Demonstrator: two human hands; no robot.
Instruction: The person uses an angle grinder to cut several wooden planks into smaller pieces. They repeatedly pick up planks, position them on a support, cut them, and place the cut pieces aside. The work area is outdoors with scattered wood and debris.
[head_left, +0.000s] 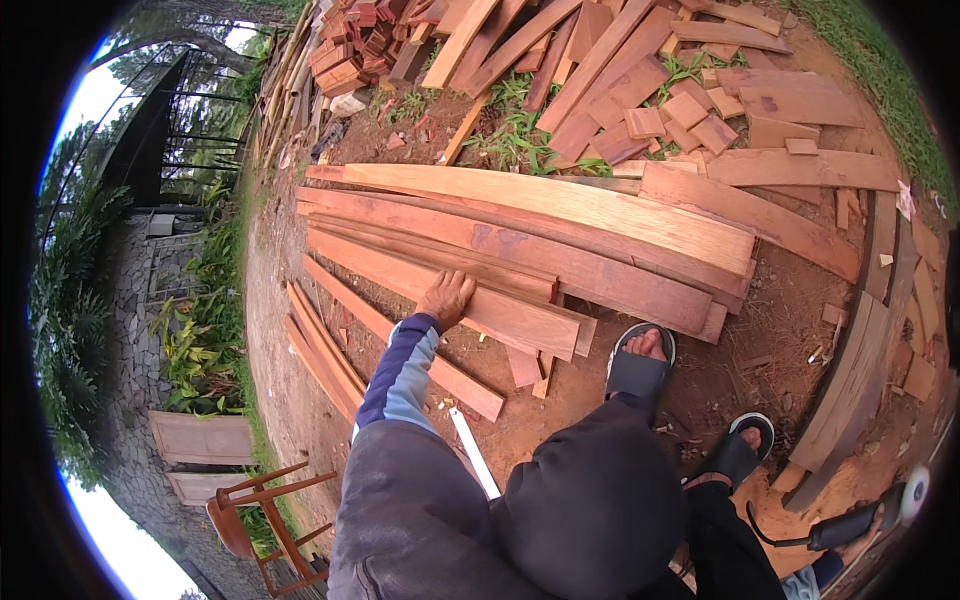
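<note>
My left hand (447, 298), its fingers bent over the upper edge, grips a reddish-brown wooden plank (395, 270) in a row of long planks on the ground. A longer, paler plank (560, 205) lies in the stack beyond it. At the far lower right, my right hand (862, 543) is wrapped round a black power tool (845, 528) that looks like an angle grinder. Its round, pale disc (915, 494) points away, and a black cord (768, 534) curves from its rear. The tool hides part of that hand.
Cut boards and short offcuts (690, 115) are heaped at the back. More long boards (845, 390) lie at right, near my sandalled feet (640, 365). A narrow plank (400, 340) and a white flat strip (470, 452) lie nearer. A wooden chair (285, 520) is at lower left.
</note>
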